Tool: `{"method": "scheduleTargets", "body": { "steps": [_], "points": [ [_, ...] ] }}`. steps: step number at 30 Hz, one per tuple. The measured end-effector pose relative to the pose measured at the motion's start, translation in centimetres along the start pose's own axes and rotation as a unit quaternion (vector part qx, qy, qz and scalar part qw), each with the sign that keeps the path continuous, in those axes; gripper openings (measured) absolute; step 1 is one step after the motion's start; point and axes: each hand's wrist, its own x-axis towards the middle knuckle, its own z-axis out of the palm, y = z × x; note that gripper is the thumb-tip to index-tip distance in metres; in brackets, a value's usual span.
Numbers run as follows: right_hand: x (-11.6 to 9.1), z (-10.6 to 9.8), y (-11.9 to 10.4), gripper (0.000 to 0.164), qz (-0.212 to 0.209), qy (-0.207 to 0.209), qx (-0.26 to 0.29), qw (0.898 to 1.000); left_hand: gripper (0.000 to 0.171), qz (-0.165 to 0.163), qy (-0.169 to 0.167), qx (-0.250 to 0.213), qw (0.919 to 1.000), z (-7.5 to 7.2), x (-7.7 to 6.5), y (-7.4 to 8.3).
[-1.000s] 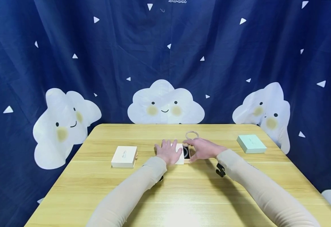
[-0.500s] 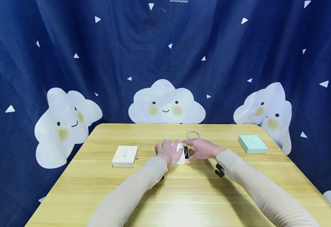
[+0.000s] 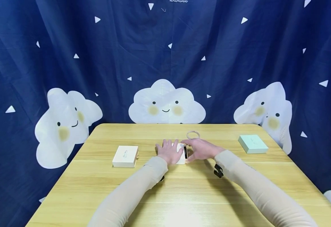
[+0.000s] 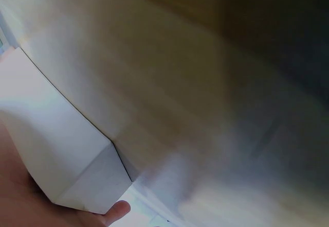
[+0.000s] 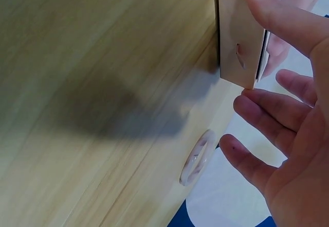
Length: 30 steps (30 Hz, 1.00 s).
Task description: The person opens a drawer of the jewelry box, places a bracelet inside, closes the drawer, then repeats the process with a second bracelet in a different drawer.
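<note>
The white drawer box (image 3: 182, 159) stands between its two end positions: its drawer (image 5: 236, 31) sits mostly inside the sleeve, and only a narrow strip of dark interior shows at the right end. Judging by that, most of the drawer's travel is taken up and a small gap is left; which way it is being worked cannot be told from this moment.

The box lies flat near the middle of the bench (image 3: 77, 189). Its sleeve is plain white and square-cornered; the drawer front is pale pinkish beige, with a small slit in the centre. What lies inside cannot be made out.

The left hand (image 3: 170, 153) rests over the sleeve, fingers straight and spread. The right hand (image 3: 202, 149) pinches the drawer across its width, thumb at the near edge, index finger at the far one. A marbled bangle (image 5: 194, 157) lies outside, just beyond the right hand.
</note>
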Motion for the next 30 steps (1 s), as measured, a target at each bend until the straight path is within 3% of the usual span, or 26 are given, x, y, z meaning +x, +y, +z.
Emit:
{"method": "scheduleTargets", "body": {
  "steps": [18,30],
  "points": [
    [0.08,-0.31,-0.65,0.091,0.006,-0.007,0.005,1.0,0.067,0.001,0.001,0.006,1.0,-0.1,0.01,0.08],
    [0.3,0.37,0.1,0.082,-0.003,0.008,-0.029,1.0,0.067,-0.004,-0.005,-0.001,1.0,0.26,0.47,-0.04]
  ]
}}
